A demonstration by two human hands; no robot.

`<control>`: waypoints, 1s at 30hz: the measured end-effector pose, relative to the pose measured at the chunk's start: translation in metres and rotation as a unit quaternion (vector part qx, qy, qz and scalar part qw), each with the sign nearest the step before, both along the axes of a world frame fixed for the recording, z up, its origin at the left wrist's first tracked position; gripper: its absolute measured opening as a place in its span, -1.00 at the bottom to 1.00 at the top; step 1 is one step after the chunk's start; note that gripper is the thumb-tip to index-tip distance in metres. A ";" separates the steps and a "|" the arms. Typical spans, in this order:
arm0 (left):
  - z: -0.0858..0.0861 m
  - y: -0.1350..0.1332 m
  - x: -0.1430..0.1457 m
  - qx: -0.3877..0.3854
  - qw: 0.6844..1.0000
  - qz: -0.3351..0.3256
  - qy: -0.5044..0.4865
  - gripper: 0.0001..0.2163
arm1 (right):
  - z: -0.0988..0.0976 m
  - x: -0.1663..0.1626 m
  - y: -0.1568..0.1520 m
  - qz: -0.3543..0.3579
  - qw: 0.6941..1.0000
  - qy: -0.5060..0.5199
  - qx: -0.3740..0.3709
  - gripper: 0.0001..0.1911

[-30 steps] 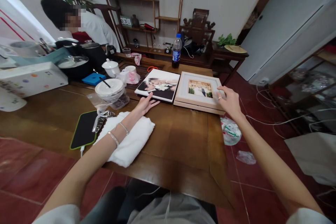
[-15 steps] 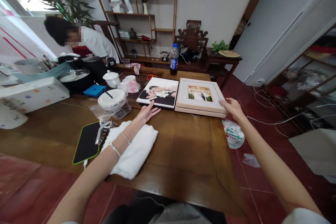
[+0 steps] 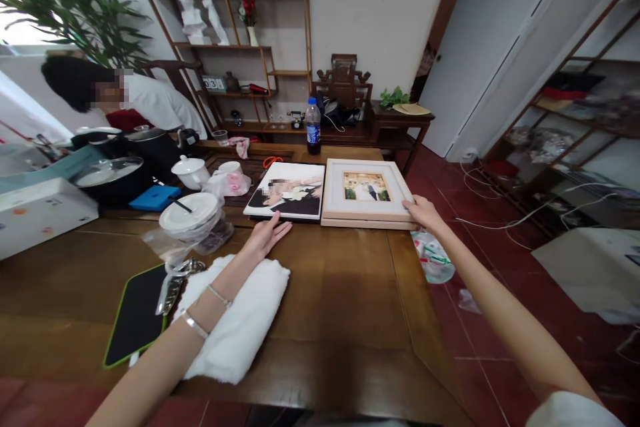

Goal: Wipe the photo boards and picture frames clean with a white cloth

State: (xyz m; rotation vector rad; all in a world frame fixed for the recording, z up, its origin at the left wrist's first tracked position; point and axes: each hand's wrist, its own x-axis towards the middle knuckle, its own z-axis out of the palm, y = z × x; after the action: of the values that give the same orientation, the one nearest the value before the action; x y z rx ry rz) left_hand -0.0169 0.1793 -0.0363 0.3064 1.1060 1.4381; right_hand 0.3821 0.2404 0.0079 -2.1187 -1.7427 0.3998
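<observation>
My right hand (image 3: 424, 211) is closed at the right edge of a light wooden picture frame (image 3: 331, 195), its fingertips over the rim. This frame has a white mat and a small photo, and lies on a second similar frame (image 3: 367, 225). Directly to its left lies a white photo album (image 3: 267, 177) with a large picture of people on its cover. At the album's front edge is my left hand (image 3: 267, 238), palm up with its fingers stretched out. Below my left wrist, a folded white towel (image 3: 250, 320) rests on the wooden table (image 3: 345, 300).
Left of the towel are a black tablet-like pad (image 3: 135, 313), a lidded plastic tub (image 3: 190, 212) and a blue box (image 3: 154, 197). A dark drink bottle (image 3: 313, 128) stands behind the album. Another person (image 3: 150, 101) leans over at the far left. Cables (image 3: 505, 227) trail across the floor.
The view has shifted, with the tabletop things now lower and further left. The two stacked frames look more evenly lined up. Both hands keep their places beside the album and frames.
</observation>
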 end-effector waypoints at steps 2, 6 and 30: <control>0.002 0.000 0.000 0.006 1.000 -0.010 0.015 -0.93 | -0.002 -0.001 0.000 -0.003 1.000 -0.007 0.000 -0.63; 0.007 -0.003 -0.001 0.016 0.996 -0.068 0.061 -0.92 | -0.005 -0.005 0.000 -0.023 1.000 -0.002 0.013 -0.59; 0.061 0.090 0.109 0.058 0.559 -0.219 0.798 -0.61 | 0.008 -0.015 0.010 -0.047 0.998 -0.039 0.000 -0.52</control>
State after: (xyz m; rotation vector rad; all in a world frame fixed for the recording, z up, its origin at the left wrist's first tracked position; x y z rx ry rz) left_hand 0.0922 0.2689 0.0251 2.1165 2.0442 0.4078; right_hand 0.3667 0.2503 0.0154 -2.2337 -1.6764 0.2964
